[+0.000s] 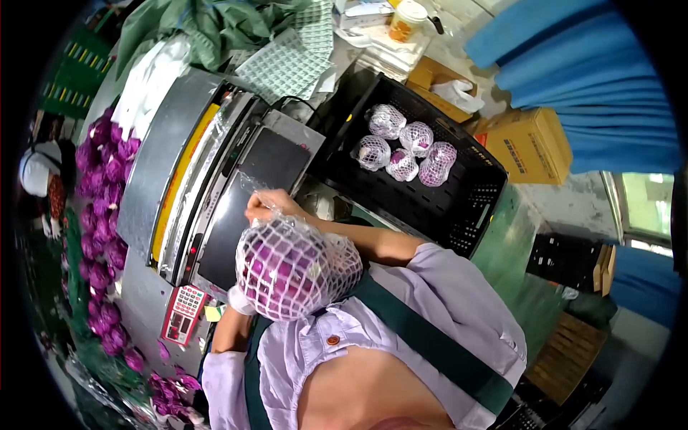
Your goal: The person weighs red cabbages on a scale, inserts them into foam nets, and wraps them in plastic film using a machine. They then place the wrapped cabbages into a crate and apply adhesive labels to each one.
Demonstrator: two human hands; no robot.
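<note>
A red cabbage [283, 269] in a white foam net and clear plastic film is held in front of my chest. My left hand [242, 301] supports it from below and the left side; a white covering shows at the wrist, and most of the fingers are hidden behind the cabbage. At the top of the bundle, my right hand [271, 203] is closed with its fingers pinched on the clear plastic film [251, 183], whose loose end sticks up. Just beyond my hands lies the film-wrapping machine [251, 179] with its dark flat plate.
Right of the machine, a black crate [459, 208] holds several netted cabbages [401, 147]. Bare red cabbages [104, 215] line the table's left side. A red calculator-like keypad [184, 315] lies near my left arm. Cardboard boxes [527, 147] stand beyond the crate. Another person [43, 172] is far left.
</note>
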